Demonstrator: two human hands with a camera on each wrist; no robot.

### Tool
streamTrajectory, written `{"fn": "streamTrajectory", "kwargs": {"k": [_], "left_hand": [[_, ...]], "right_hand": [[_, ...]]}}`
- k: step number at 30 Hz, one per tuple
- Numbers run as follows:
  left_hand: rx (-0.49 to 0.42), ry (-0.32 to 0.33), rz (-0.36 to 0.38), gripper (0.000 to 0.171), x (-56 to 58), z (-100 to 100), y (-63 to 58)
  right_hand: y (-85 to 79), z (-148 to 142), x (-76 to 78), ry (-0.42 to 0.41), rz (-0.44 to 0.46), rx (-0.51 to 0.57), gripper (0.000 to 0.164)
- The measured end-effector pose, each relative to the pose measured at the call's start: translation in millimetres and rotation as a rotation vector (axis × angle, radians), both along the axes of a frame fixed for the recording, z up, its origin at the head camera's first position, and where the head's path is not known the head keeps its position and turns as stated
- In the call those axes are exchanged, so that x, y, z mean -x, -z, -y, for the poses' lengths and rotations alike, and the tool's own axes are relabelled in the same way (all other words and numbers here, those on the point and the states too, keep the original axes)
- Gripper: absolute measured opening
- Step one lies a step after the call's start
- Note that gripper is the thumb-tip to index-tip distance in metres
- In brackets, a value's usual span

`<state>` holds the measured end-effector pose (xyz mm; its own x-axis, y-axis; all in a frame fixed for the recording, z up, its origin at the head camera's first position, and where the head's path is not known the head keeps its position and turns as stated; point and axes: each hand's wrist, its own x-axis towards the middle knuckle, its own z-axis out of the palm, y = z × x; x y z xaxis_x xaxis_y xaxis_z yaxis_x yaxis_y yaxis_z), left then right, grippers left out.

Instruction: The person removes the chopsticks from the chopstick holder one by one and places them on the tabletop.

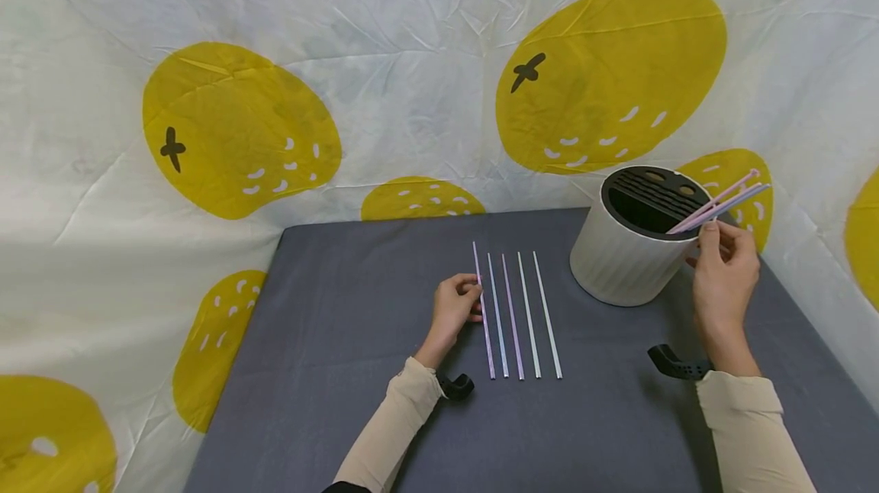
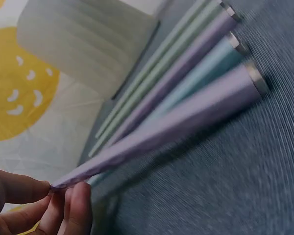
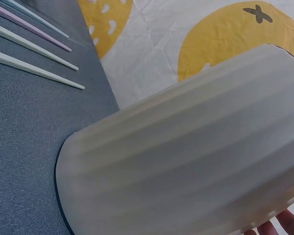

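My left hand (image 1: 455, 310) pinches a purple chopstick (image 2: 161, 129) near its thin end, between thumb and fingers. This chopstick is leftmost of a row, its metal-capped thick end toward me. Beside it lie a blue chopstick (image 1: 498, 317), another purple chopstick (image 1: 513, 317) and two pale green chopsticks (image 1: 529, 317), roughly parallel. At the right, a ribbed cream utensil holder (image 1: 621, 264) stands upright with a black slotted top. My right hand (image 1: 729, 272) grips its right side, thumb at the rim and fingertips (image 3: 290, 223) against the wall. Pink and lilac chopsticks (image 1: 728, 203) lean out over the rim there.
A dark grey cloth covers the table (image 1: 330, 310). Behind it hangs a white curtain (image 1: 412, 111) with yellow fruit prints, close to the back of the holder. Black wrist straps (image 1: 676, 363) stick out from both forearms.
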<state>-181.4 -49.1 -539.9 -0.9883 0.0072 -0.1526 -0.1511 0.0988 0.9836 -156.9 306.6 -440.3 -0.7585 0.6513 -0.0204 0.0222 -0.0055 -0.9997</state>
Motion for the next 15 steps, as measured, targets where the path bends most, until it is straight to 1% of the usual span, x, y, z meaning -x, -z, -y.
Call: {"fn": "streamTrajectory", "kwargs": {"k": [4, 7, 11, 15], "left_hand": [[0.122, -0.013, -0.027, 0.027, 2.6, -0.6, 6.9], [0.231, -0.016, -0.048, 0.024, 4.6, -1.6, 10.2], [0.365, -0.009, -0.090, 0.022, 7.0, -3.9, 10.8], [0.466, -0.011, -0.118, 0.022, 8.0, -6.3, 10.6]], "right_hand": [[1.1, -0.8, 0.8, 0.006, 0.009, -0.007, 0.025], [2.3, -1.2, 1.1, 0.007, 0.007, -0.016, 0.025], [3.8, -2.1, 1.3, 0.002, 0.012, -0.061, 0.026], [4.2, -2.4, 1.5, -0.002, 0.014, -0.079, 0.027]]}}
